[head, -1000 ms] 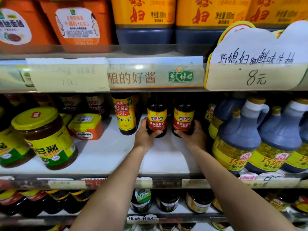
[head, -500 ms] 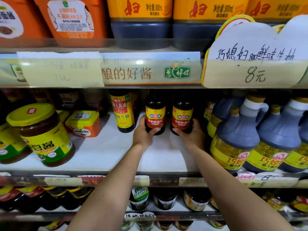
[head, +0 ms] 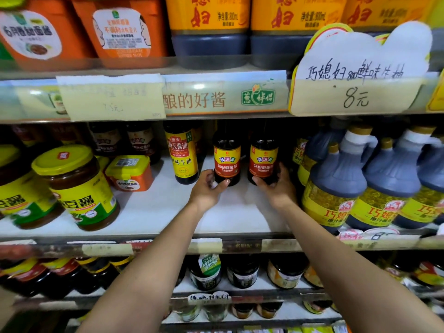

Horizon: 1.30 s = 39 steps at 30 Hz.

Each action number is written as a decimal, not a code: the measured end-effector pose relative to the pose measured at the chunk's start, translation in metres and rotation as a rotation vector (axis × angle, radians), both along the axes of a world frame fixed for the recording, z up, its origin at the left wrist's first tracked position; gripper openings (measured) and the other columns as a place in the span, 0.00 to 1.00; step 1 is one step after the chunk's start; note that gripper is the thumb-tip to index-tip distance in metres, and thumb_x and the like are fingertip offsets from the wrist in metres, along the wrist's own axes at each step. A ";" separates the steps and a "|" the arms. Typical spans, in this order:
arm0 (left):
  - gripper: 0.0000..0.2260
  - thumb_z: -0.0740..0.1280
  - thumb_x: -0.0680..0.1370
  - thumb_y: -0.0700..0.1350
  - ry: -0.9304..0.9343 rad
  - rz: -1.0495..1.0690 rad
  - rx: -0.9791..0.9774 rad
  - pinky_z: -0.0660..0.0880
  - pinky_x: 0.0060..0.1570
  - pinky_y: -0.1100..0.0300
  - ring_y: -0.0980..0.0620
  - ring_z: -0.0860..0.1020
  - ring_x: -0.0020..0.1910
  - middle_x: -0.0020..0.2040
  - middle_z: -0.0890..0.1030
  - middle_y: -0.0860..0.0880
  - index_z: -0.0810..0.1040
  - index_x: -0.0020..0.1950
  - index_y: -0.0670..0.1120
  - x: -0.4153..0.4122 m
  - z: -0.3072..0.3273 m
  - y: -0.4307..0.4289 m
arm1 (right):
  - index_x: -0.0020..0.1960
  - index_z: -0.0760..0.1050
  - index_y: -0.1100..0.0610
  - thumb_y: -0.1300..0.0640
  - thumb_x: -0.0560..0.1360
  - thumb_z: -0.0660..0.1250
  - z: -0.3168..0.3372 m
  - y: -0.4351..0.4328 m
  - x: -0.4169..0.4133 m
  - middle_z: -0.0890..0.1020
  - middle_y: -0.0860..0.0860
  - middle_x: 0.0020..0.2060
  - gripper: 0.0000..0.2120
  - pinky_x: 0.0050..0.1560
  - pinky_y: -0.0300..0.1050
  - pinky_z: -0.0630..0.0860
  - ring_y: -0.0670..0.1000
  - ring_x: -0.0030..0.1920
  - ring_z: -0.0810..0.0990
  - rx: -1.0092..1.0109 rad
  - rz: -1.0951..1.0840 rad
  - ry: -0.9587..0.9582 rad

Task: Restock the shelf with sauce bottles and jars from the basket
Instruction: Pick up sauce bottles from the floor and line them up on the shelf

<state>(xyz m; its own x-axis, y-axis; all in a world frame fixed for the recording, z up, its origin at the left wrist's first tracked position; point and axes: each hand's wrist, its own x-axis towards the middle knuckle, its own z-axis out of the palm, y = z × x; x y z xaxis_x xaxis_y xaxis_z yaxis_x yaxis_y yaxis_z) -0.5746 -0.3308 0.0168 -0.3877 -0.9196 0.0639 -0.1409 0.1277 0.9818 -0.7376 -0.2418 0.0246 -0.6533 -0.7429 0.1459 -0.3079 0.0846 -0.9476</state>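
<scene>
Our left grip (head: pixel 207 191) curls round the base of the first red-labelled soy bottle (head: pixel 227 157), thumb across its front. That bottle stands upright on the white shelf (head: pixel 156 207), just right of the tall yellow-labelled bottle (head: pixel 182 155). Our right grip (head: pixel 277 188) wraps the base of the second red-labelled soy bottle (head: pixel 263 157), one place further right. We judge it best to square both labels forward, level with the yellow-labelled bottle, and let go only once both sit flat.
</scene>
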 end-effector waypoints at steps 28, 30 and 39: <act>0.04 0.63 0.77 0.47 -0.217 -0.882 0.063 0.70 0.27 0.62 0.57 0.77 0.27 0.41 0.77 0.46 0.69 0.43 0.51 -0.109 -0.056 0.332 | 0.53 0.74 0.55 0.45 0.73 0.65 -0.072 0.477 0.008 0.83 0.53 0.47 0.15 0.48 0.41 0.78 0.47 0.43 0.80 0.236 -0.773 -0.062; 0.04 0.64 0.76 0.45 -0.251 -0.930 0.064 0.70 0.25 0.67 0.57 0.77 0.28 0.42 0.77 0.45 0.70 0.44 0.48 -0.130 -0.071 0.359 | 0.55 0.75 0.58 0.46 0.74 0.65 -0.097 0.519 -0.001 0.82 0.56 0.49 0.17 0.55 0.50 0.75 0.53 0.50 0.80 0.294 -0.835 -0.138; 0.03 0.63 0.77 0.40 -0.403 -0.992 0.139 0.66 0.22 0.71 0.61 0.74 0.24 0.35 0.74 0.47 0.70 0.47 0.44 -0.254 -0.144 0.447 | 0.62 0.69 0.66 0.53 0.75 0.64 -0.204 0.622 -0.090 0.77 0.60 0.50 0.20 0.50 0.47 0.71 0.57 0.48 0.76 0.370 -0.915 -0.518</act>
<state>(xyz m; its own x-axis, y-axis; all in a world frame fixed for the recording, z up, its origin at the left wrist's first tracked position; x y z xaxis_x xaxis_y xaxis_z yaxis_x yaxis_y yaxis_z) -0.8285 0.1157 -0.1272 -0.9330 -0.1730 -0.3156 -0.3518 0.2534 0.9011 -0.8272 0.3806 -0.1790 -0.8947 0.1085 -0.4334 0.4400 0.3815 -0.8129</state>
